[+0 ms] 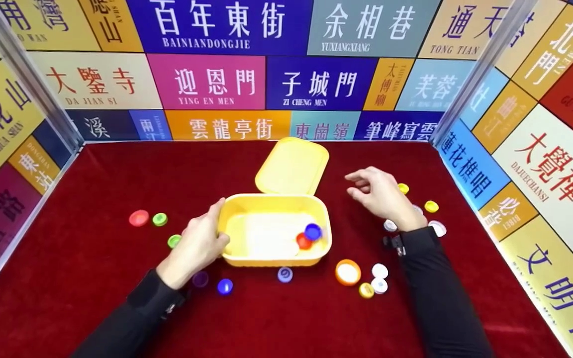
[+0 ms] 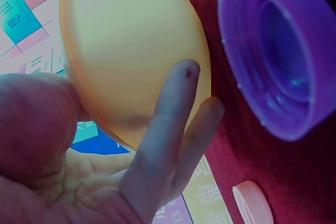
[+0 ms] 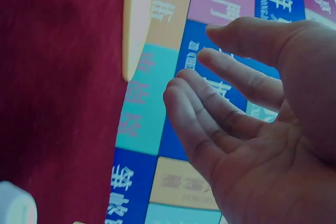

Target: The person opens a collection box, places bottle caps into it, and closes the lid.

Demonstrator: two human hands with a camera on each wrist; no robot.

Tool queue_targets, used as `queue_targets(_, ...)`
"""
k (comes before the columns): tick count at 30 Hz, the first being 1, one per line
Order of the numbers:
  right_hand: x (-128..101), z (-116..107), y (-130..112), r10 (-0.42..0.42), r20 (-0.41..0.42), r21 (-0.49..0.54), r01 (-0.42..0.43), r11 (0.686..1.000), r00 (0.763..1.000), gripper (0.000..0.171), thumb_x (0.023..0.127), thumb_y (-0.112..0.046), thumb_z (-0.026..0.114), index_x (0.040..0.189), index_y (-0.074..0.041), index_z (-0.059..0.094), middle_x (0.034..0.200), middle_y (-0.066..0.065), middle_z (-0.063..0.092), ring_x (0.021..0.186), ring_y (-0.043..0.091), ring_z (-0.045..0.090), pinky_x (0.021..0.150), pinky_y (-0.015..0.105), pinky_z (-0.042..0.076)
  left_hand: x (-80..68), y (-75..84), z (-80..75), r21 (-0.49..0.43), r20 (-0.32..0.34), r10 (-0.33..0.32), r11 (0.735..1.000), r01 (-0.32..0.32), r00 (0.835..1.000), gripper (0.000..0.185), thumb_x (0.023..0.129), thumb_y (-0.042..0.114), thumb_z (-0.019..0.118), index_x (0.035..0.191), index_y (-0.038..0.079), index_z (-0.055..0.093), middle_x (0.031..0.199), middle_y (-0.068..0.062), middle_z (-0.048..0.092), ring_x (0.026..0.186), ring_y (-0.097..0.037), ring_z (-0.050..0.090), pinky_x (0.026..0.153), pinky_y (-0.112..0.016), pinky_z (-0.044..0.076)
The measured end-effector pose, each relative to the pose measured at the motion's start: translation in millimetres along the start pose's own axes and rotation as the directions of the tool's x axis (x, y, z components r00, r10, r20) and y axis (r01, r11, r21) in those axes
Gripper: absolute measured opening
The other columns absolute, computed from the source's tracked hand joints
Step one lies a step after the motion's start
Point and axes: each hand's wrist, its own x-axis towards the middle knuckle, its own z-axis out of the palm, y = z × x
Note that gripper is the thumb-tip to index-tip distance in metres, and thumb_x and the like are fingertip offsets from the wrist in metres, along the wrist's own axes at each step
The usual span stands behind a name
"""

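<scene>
A yellow plastic box (image 1: 276, 263) stands uncovered in mid-table, with a blue cap (image 1: 313, 231) and a red cap (image 1: 304, 241) at its inner right end. My left hand (image 1: 199, 236) holds the box by its left end. In the left wrist view, fingers (image 2: 163, 114) lie against the outer wall, the thumb on the other side of the rim. Nothing is in my right hand (image 1: 378, 194), raised right of the box with fingers loosely bent; the right wrist view shows its bare palm (image 3: 257, 161). The yellow lid (image 1: 292, 166) lies behind the box.
Left of the box are a red cap (image 1: 139, 218) and green caps (image 1: 159, 219). In front lie purple (image 1: 200, 279) and blue caps (image 1: 225, 287), and an orange-rimmed cap (image 1: 347, 272) beside white ones (image 1: 379, 271). Yellow caps (image 1: 431, 206) lie by the right forearm. Printed panels (image 1: 217, 82) wall the table.
</scene>
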Motion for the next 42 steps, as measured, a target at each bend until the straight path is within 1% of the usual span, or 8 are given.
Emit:
queue_targets(2, 6.7, -0.3, 31.5, -0.008, 0.0, 0.029, 0.008, 1.0, 1.0, 0.038, 0.108, -0.018, 0.082, 0.143, -0.005, 0.081, 0.136, 0.023, 0.076, 0.127, 0.041, 0.079, 0.111, 0.057, 0.066, 0.5, 0.4, 0.3, -0.001, 0.0, 0.001, 1.0, -0.001, 1.0, 0.085, 0.101, 0.0, 0.067, 0.18, -0.002, 0.036, 0.157, -0.032, 0.069, 0.079, -0.027, 0.063, 0.074, -0.036, 0.057)
queue_targets(8, 4.1, -13.6, 57.5, 0.108, -0.005, -0.031, -0.108, 0.994, 0.994, 0.051, 0.11, -0.02, 0.078, 0.155, 0.001, 0.071, 0.152, 0.029, 0.067, 0.142, 0.048, 0.069, 0.121, 0.059, 0.058, 0.4, 1.3, 0.9, -0.005, 0.006, -0.014, 1.0, 0.014, 1.0, 0.085, 0.102, 0.0, 0.068, 0.181, 0.0, 0.035, 0.159, -0.032, 0.068, 0.085, -0.029, 0.066, 0.076, -0.036, 0.057)
queue_targets(9, -2.4, -18.8, 40.2, 0.154, -0.01, -0.082, -0.154, 0.985, 0.988, 0.052, 0.11, -0.015, 0.077, 0.157, 0.005, 0.068, 0.156, 0.034, 0.063, 0.146, 0.054, 0.064, 0.125, 0.066, 0.053, 0.5, 1.3, 0.9, -0.004, 0.005, -0.016, 1.0, 0.016, 1.0, 0.085, 0.102, 0.0, 0.068, 0.181, 0.0, 0.035, 0.16, -0.032, 0.067, 0.086, -0.029, 0.066, 0.077, -0.036, 0.057)
queue_targets(14, -5.3, -25.4, 55.7, 0.218, -0.013, -0.149, -0.218, 0.965, 0.976, 0.062, 0.111, -0.018, 0.074, 0.164, 0.011, 0.058, 0.17, 0.041, 0.048, 0.162, 0.058, 0.044, 0.138, 0.069, 0.034, 1.5, 1.4, 0.9, 0.0, -0.01, -0.003, 1.0, 0.003, 1.0, 0.086, 0.101, 0.0, 0.067, 0.181, 0.0, 0.035, 0.151, -0.031, 0.072, 0.078, -0.027, 0.062, 0.074, -0.035, 0.055)
queue_targets(23, -10.8, -28.3, 74.1, 0.318, 0.054, -0.187, -0.303, 0.934, 0.946, 0.077, 0.111, -0.021, 0.07, 0.173, 0.015, 0.039, 0.184, 0.044, 0.024, 0.171, 0.067, 0.018, 0.142, 0.074, 0.023, 1.2, 2.1, 0.9, -0.003, -0.015, 0.002, 1.0, -0.002, 1.0, 0.086, 0.1, 0.0, 0.066, 0.181, -0.001, 0.036, 0.152, -0.032, 0.072, 0.074, -0.024, 0.059, 0.074, -0.036, 0.056)
queue_targets(30, -14.6, -27.0, 76.0, 0.351, 0.07, -0.21, -0.331, 0.92, 0.934, 0.067, 0.112, -0.019, 0.07, 0.166, 0.015, 0.051, 0.174, 0.043, 0.041, 0.162, 0.066, 0.033, 0.137, 0.073, 0.032, 2.2, 1.7, 0.9, -0.001, -0.016, 0.0, 1.0, 0.0, 1.0, 0.086, 0.1, 0.0, 0.067, 0.181, -0.001, 0.036, 0.153, -0.032, 0.072, 0.077, -0.026, 0.062, 0.075, -0.037, 0.056)
queue_targets(37, -15.1, -26.7, 76.2, 0.394, 0.064, -0.22, -0.373, 0.902, 0.917, 0.062, 0.112, -0.017, 0.069, 0.164, 0.014, 0.055, 0.172, 0.042, 0.044, 0.156, 0.065, 0.037, 0.133, 0.073, 0.038, 1.7, 0.8, 1.7, 0.016, -0.02, -0.012, 1.0, 0.012, 1.0, 0.084, 0.101, 0.001, 0.068, 0.18, 0.0, 0.038, 0.16, -0.032, 0.068, 0.099, -0.034, 0.072, 0.083, -0.04, 0.06)
queue_targets(42, -16.3, -29.1, 77.4, 0.38, 0.067, -0.226, -0.357, 0.906, 0.922, 0.052, 0.108, -0.011, 0.073, 0.153, 0.014, 0.065, 0.157, 0.043, 0.058, 0.14, 0.057, 0.054, 0.125, 0.069, 0.047, 0.9, 0.3, 1.5, 0.014, -0.017, -0.018, 1.0, 0.018, 1.0, 0.085, 0.101, 0.0, 0.069, 0.18, -0.001, 0.037, 0.158, -0.032, 0.069, 0.092, -0.032, 0.07, 0.079, -0.038, 0.059)
